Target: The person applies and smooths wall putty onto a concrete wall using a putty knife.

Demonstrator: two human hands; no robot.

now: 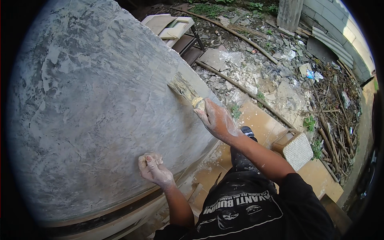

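A large grey slab (pixel 92 108), mottled and streaked with pale smears, fills the left side of the view. In my right hand (pixel 217 118) is a putty knife (pixel 182 88), gripped by its yellowish, crusted handle. Its wide, dirt-streaked blade points to the upper left and lies against or just over the slab near its right edge; which one I cannot tell. My left hand (pixel 154 169), coated in white powder, is closed around a pale lump (pixel 155 157) near the slab's lower edge. The fingers hide most of that lump, so its kind is unclear.
Beyond the slab, pale boards (pixel 170 26) rest on a dark metal frame. A stool with a white woven seat (pixel 298 152) stands on the tan tiles (pixel 256 118) at right. Long poles (pixel 248 91) cross rubble, litter and dry sticks. A grey block wall (pixel 336 24) rises behind.
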